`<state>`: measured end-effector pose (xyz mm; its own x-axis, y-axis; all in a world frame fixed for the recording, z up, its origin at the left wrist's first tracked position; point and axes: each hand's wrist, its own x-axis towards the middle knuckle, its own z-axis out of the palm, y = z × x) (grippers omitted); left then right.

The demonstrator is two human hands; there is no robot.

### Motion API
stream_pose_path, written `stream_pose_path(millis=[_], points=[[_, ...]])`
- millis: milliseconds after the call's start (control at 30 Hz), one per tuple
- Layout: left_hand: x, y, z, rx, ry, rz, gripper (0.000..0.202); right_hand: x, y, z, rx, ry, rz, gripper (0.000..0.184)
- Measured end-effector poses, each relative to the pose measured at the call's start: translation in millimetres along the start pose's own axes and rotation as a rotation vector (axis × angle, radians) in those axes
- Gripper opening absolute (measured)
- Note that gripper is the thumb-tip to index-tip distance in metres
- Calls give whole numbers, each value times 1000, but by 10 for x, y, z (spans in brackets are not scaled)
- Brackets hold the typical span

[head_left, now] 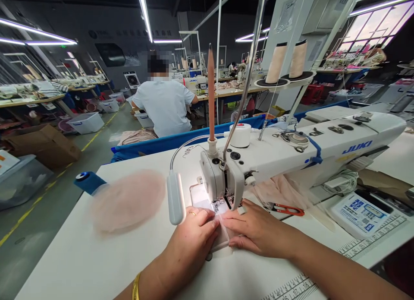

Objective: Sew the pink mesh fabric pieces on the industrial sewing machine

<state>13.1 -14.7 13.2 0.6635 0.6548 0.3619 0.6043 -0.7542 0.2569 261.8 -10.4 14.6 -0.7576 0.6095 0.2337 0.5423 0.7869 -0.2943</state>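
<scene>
A white JUKI sewing machine stands on the white table. My left hand, with a ring and a gold bracelet, lies with fingers flat on a small pale pink fabric piece just before the needle and presser foot. My right hand presses flat on the same piece from the right, fingertips meeting the left hand's. A small lamp on a bent neck lights the needle area.
A blurred pink fabric round is left of the machine. Red-handled snips and more pink cloth lie under the machine arm. A control panel sits right. Thread cones stand behind. A seated person works ahead, back turned.
</scene>
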Motion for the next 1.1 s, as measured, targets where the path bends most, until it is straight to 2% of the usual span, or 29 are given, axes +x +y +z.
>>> stream_pose_path(millis=[133,267,367,433,500,567,667,767,867,1100], points=[[7,12,16,-14,9,20,32,-13,0,-35,22,-4,9,24],[-3,13,29,-34,6,7,30,-19,-2,-40,27,-12,0,34],[-15,40,-17,-81,-14,-34,25,-18,13,34,1,12,-18,19],[-18,67,-72,-120,-47,-79,26,-7,25,96,-5,85,-10,24],[-14,83,-113,-150,-92,-121,43,18,30,139,46,216,32,30],[1,74,-107,-172,-121,-149,52,56,24,152,161,355,94,30],[47,23,-4,-159,-37,-217,36,116,-16,136,323,485,156,26],[113,-31,125,-93,94,-276,15,155,-69,119,371,533,205,28],[167,-49,186,-33,152,-250,18,169,-100,117,382,543,222,33],[203,-6,176,63,208,-210,28,173,-109,143,348,559,155,42]])
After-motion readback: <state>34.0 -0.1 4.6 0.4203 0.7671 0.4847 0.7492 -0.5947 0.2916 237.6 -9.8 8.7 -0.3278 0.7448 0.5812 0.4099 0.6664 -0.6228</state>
